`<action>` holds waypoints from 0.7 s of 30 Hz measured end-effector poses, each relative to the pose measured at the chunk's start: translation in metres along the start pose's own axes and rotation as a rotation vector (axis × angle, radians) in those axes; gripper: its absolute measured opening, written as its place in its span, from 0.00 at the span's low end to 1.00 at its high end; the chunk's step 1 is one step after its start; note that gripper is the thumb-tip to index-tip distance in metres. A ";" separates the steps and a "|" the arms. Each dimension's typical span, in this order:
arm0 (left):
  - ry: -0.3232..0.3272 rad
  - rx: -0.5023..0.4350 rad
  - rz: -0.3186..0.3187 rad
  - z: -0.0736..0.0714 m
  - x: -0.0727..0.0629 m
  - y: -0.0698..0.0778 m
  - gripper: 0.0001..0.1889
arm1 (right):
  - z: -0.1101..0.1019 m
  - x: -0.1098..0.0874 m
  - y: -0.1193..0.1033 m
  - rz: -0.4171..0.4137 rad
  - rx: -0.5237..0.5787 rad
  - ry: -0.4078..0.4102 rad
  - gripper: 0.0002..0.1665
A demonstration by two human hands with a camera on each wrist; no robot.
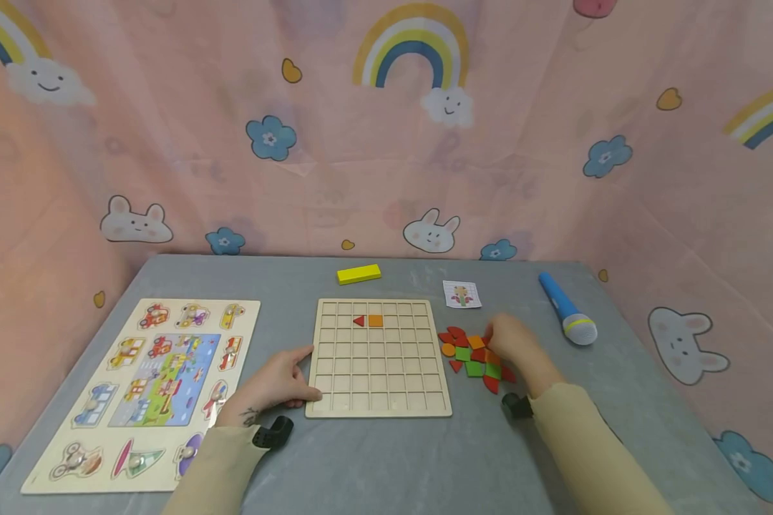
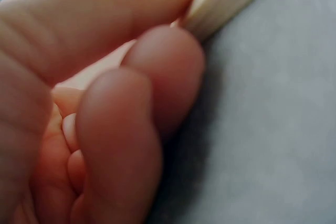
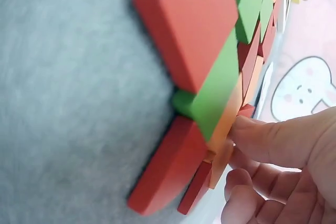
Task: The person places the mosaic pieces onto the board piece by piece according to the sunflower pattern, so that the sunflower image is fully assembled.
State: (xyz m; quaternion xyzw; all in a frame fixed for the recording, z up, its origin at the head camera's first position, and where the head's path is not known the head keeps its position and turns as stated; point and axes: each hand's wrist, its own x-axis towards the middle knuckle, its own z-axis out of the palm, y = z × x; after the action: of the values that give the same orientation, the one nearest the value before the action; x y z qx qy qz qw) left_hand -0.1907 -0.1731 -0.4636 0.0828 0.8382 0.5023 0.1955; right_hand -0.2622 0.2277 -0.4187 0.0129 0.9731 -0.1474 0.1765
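Note:
A wooden grid board (image 1: 376, 365) lies on the table, with a red triangle (image 1: 359, 321) and an orange square (image 1: 376, 320) in its upper cells. My left hand (image 1: 280, 379) holds the board's left edge, thumb on the lower corner; the left wrist view shows the thumb against the rim and other fingers curled beside it. My right hand (image 1: 512, 347) reaches into the right side of a pile of red, green and orange pieces. In the right wrist view, its thumb and bent fingers meet an orange piece (image 3: 223, 163); whether they pinch it is hidden.
A peg puzzle board (image 1: 119, 375) with vehicle pictures lies left. Behind the grid board are a yellow block (image 1: 358, 274) and a small picture card (image 1: 462, 294). A blue toy microphone (image 1: 567, 311) lies at the right. Pink printed cloth (image 1: 335, 164) surrounds the table.

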 end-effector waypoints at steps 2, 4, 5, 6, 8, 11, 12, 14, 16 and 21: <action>0.003 -0.002 0.000 0.000 0.000 0.000 0.50 | 0.000 -0.001 0.001 -0.005 0.006 0.005 0.07; 0.005 -0.006 0.001 0.000 0.000 -0.001 0.50 | -0.001 -0.002 0.003 -0.016 0.018 0.001 0.06; 0.007 -0.007 0.002 0.000 0.000 -0.001 0.50 | -0.001 -0.002 0.004 -0.017 0.036 -0.004 0.05; 0.007 -0.007 0.002 0.000 0.000 -0.001 0.50 | -0.002 -0.003 0.005 -0.014 0.061 -0.014 0.04; 0.007 -0.006 0.001 0.000 0.000 -0.001 0.50 | -0.004 -0.003 0.006 -0.003 0.126 -0.034 0.02; 0.004 -0.008 0.000 0.000 0.000 0.000 0.50 | -0.009 -0.004 0.006 0.010 0.213 -0.039 0.04; 0.002 -0.009 0.000 0.000 0.000 0.000 0.50 | -0.011 -0.004 0.005 0.012 0.231 -0.036 0.05; 0.000 -0.008 -0.004 0.000 0.000 0.000 0.50 | -0.014 -0.005 0.002 -0.003 0.256 -0.016 0.06; 0.000 -0.008 -0.007 0.000 0.000 0.001 0.50 | -0.016 -0.005 -0.003 -0.005 0.290 0.007 0.10; 0.001 -0.010 -0.010 0.000 -0.001 0.001 0.50 | -0.011 0.000 -0.029 -0.011 0.404 0.061 0.20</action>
State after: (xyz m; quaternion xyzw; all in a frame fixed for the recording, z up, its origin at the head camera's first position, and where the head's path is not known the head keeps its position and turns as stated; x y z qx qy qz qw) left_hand -0.1896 -0.1731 -0.4620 0.0775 0.8363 0.5054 0.1979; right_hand -0.2682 0.2029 -0.4010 0.0473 0.9287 -0.3399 0.1401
